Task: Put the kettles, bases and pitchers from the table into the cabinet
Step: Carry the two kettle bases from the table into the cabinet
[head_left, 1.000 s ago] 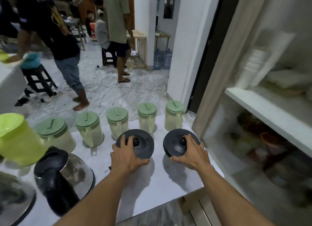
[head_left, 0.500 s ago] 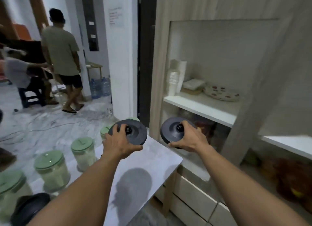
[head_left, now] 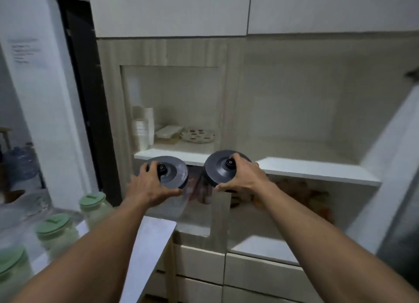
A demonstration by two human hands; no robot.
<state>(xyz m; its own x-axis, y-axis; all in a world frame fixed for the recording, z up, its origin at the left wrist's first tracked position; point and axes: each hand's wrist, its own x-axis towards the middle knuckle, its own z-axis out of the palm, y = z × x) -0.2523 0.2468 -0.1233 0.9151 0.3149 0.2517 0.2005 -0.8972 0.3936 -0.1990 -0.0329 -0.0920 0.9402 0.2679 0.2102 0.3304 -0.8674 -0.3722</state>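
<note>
Both bare forearms reached forward toward the open cabinet point(head_left: 172, 53). The left hand point(head_left: 149, 189) gripped a round dark kettle base point(head_left: 175, 174) at its near rim, with the fingers curled over the top and the thumb along the near edge. The right hand point(head_left: 243, 177) clutched a second kettle base point(head_left: 216, 166), which was tilted toward the camera, with the fingers wrapped over its right rim. The two bases hung in the air side by side, apart, just before the front edge of the white shelf point(head_left: 317, 170). The shelf's left compartment held a stack of white cups point(head_left: 140, 132), a flat pale package point(head_left: 169, 131) and a spotted plate point(head_left: 198, 135). The contents under the shelf were too blurred to tell. Three green-lidded pitchers point(head_left: 53, 223) stood along the desk's point(head_left: 154, 234) left side.
</note>
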